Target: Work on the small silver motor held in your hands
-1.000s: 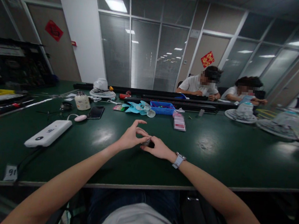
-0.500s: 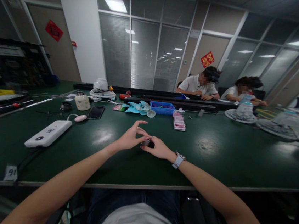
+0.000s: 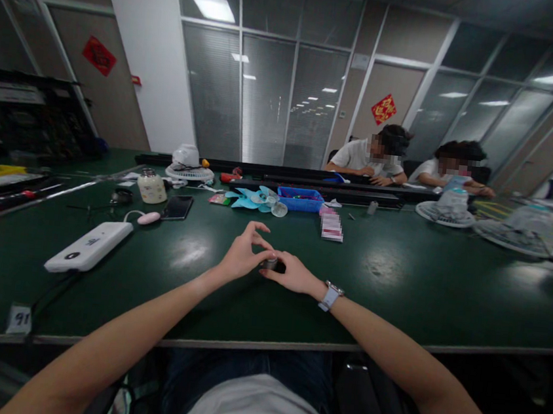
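Note:
A small dark grey cylindrical part (image 3: 269,264) is held low over the green table between my two hands. My right hand (image 3: 298,274) grips it from the right, thumb in front and fingers curled behind. My left hand (image 3: 243,254) pinches at its top edge with the thumb, and the index finger arches above. The fingers hide much of the part, so its exact kind cannot be made out.
Beyond my hands are light-blue fan blades (image 3: 252,199), a blue tray (image 3: 299,200) and a pink-and-white packet (image 3: 331,224). At left lie a phone (image 3: 177,208), a white power strip (image 3: 89,246) and a cream bottle (image 3: 152,187). Two people (image 3: 368,156) sit opposite.
Hardly anything differs. My left fingers have shifted very slightly at the top of the grey part, while my right hand holds its place.

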Available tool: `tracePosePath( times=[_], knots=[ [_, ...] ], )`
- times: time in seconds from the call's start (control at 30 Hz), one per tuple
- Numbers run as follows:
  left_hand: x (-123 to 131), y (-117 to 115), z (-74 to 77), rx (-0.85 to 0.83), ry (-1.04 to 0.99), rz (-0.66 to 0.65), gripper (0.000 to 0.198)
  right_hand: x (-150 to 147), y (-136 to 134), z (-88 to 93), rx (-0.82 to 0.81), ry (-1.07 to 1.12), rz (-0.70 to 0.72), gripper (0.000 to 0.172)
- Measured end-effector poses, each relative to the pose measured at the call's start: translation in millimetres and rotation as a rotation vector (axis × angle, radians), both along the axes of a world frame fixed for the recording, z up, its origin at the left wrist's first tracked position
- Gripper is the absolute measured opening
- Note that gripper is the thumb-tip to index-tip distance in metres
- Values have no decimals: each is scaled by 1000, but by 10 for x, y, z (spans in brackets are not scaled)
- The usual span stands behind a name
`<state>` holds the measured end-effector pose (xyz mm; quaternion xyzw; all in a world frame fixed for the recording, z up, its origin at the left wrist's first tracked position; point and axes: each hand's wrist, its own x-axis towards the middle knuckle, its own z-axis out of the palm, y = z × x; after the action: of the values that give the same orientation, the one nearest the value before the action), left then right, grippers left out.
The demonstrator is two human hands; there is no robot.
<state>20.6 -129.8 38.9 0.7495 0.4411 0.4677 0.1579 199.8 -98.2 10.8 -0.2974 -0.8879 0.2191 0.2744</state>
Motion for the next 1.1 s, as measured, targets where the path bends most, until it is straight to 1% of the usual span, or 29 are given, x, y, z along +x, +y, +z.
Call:
tracePosePath(
  times=[0.23,0.33,0.43,0.53,0.6,0.7,0.77,0.87,0.97,1.1],
  knots=[
    [40,-11,-34,48,-9,25,33,-7,-14,17,5,2,-2,32],
    [45,16,-48,55,-66,17,34,-7,-10,6,-16,-3,-20,36],
    [15,69,-40,86,-126,56,35,-4,-14,13,-42,8,-13,36],
    [-87,157,-40,93,-126,107,37,1,-39,48,-50,7,2,34],
    [-202,243,-73,73,-85,139,39,5,-59,77,-51,-3,5,33],
    [-419,408,-179,8,-5,230,41,14,-80,108,-63,-17,3,34],
    [-568,524,-265,-59,9,295,42,19,-84,116,-74,-27,0,35],
    [-744,654,-361,-98,50,373,43,22,-81,114,-76,-33,-4,35],
    [-823,691,-383,-137,134,415,43,18,-78,108,-86,-34,-7,37],
    [-800,639,-333,-200,189,398,45,13,-85,112,-85,-26,3,37]
  ],
)
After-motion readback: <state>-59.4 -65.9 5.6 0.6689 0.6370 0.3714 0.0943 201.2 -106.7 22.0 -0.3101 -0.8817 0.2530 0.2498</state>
